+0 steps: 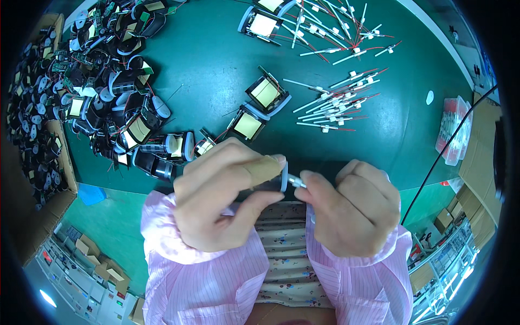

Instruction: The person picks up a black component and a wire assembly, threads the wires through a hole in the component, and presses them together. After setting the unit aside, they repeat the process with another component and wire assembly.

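My left hand (216, 189), with a tan bandage on one finger, is closed around a small dark device housing with a pale grey rim (284, 177). Most of that housing is hidden by the fingers. Close to its rim, my right hand (352, 208) pinches a small white piece (296, 181); the rest of it is covered by the hand. Beyond my left hand lie several similar black housings (248, 124) with pale yellow squares. A row of thin white sticks with red wires (336, 103) lies ahead of my right hand.
A large heap of black housings (122, 108) covers the green table's (206, 65) left side, beside a full cardboard box (62, 168). More wired sticks (346, 32) lie at the far side. A clear plastic box (454, 130) and a black cable (433, 165) are on the right.
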`<state>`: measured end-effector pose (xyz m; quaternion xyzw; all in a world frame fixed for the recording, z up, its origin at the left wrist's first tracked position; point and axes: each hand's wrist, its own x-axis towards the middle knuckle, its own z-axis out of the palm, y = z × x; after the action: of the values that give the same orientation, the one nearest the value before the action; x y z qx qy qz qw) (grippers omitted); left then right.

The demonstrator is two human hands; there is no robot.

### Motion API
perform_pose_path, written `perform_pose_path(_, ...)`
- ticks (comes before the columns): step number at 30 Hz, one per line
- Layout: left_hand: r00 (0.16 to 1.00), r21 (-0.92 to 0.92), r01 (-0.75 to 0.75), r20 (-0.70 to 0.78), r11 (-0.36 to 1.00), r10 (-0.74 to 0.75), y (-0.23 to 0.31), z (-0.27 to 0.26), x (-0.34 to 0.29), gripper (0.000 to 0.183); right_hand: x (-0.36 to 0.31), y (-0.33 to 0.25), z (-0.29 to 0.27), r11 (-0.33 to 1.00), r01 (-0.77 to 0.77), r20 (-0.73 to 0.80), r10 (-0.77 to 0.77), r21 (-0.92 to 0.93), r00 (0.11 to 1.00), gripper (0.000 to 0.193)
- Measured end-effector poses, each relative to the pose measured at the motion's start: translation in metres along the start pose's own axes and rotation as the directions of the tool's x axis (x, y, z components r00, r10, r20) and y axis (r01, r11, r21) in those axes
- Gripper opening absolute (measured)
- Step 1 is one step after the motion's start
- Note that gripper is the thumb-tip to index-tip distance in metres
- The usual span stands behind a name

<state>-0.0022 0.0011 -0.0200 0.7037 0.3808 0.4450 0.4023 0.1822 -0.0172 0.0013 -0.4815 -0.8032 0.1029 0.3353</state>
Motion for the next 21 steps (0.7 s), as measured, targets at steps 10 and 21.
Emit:
perform_pose_path(10, 0.983, -0.098, 0.076, 0.174, 0.992, -0.058, -0.012, -0.01, 0.007, 0.044, 0.011, 0.022, -0.007, 0.885, -0.28, 0.254, 0.193, 0.371, 0.948, 0.014)
perform_pose_path(21, 0.985, 0.959, 0.137, -0.105, 0.246, -0.14, -0.016, -0.056, 0.012, 0.024, 0.11, 0.252, -0.061, 0.552, -0.613, 0.132, 0.672, 0.565, 0.728, 0.024)
